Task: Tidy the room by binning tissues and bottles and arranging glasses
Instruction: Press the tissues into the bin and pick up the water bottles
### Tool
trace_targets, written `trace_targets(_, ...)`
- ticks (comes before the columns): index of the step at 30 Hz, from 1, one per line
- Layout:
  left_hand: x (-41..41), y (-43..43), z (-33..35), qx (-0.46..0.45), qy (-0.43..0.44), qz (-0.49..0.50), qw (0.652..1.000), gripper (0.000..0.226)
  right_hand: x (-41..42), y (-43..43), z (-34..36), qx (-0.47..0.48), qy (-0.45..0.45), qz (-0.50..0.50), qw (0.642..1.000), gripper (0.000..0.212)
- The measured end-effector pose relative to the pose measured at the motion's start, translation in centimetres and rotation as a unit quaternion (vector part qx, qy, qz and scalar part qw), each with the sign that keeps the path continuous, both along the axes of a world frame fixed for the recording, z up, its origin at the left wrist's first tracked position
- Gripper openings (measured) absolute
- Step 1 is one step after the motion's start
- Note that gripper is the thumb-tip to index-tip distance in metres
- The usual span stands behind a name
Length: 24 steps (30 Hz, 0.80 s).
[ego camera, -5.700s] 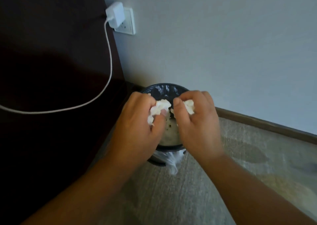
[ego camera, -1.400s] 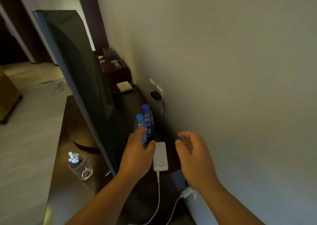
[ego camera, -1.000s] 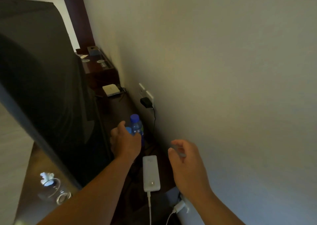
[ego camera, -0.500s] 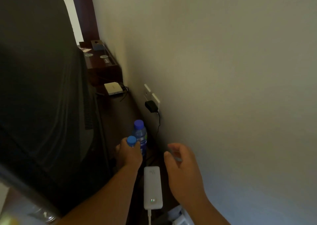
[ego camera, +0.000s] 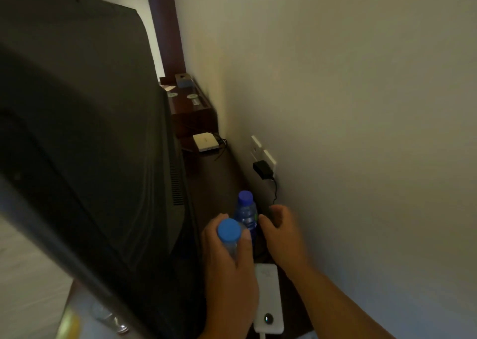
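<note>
We're bringing our right hand forward since a moment ago, empty and loosely curled, just right of the upright far bottle behind the TV, while our left hand is gripping the near bottle.

A light blue cap is seen on the near bottle, a deeper blue one (with a blue label) on the far bottle. The power bank is finished in white, the plug in black.

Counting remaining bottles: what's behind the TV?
Held bottle in the left hand, standing bottle by the right hand, white power bank. Hands hide both bottle bases.
</note>
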State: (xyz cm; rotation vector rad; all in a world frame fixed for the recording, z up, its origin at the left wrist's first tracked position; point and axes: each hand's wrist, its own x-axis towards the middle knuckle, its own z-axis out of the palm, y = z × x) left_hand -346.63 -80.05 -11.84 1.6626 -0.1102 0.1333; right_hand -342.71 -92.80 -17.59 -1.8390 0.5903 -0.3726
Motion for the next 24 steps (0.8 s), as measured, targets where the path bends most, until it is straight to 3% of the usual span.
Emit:
trace_targets(5, -0.3, 1.0, 0.0, 0.005, -0.056, 0.027, 0.998, 0.051, 4.1, 0.0, -2.6, 0.006, 0.032, 0.012, 0.999, 0.071)
trace_targets(8, 0.2, 2.2, -1.6, 0.094, -0.151, 0.001, 0.984, 0.052, 5.9, 0.1, -3.9, 0.015, 0.038, 0.022, 0.999, 0.084)
trace_targets(10, 0.4, 2.3, -1.6, 0.084, -0.177, 0.004, 0.981, 0.056, 7.0, 0.0, -4.4, 0.024, 0.044, 0.028, 0.998, 0.09)
trace_targets(14, 1.3, 0.3, -1.8, 0.046, -0.294, 0.055, 0.953, 0.04, 9.4, -0.3, -5.4, 0.017, 0.044, 0.017, 0.999, 0.099)
trace_targets(16, 1.5, 0.1, -1.9, 0.041, -0.314, 0.076, 0.945, 0.03, 10.3, -0.2, -6.1, 0.009, 0.043, 0.017, 0.999, 0.092)
trace_targets(19, 1.5, 1.1, -1.7, 0.098, -0.276, 0.019, 0.956, 0.04, 11.5, -0.4, -7.1, -0.011, 0.035, 0.02, 0.999, 0.066)
trace_targets(21, 1.4, 1.9, -1.9, 0.071, -0.291, -0.01, 0.954, 0.033, 11.6, -0.4, -7.0, -0.001, 0.016, 0.024, 1.0, 0.049)
trace_targets(22, 1.3, 2.1, -1.9, 0.03, -0.312, 0.017, 0.95, 0.027, 11.3, -0.4, -6.7, 0.007, 0.002, 0.025, 1.0, 0.042)
trace_targets(24, 1.2, 1.7, -1.0, 0.042, -0.301, 0.071, 0.95, 0.022, 10.3, -0.2, -5.7, 0.019, -0.03, 0.018, 0.999, 0.039)
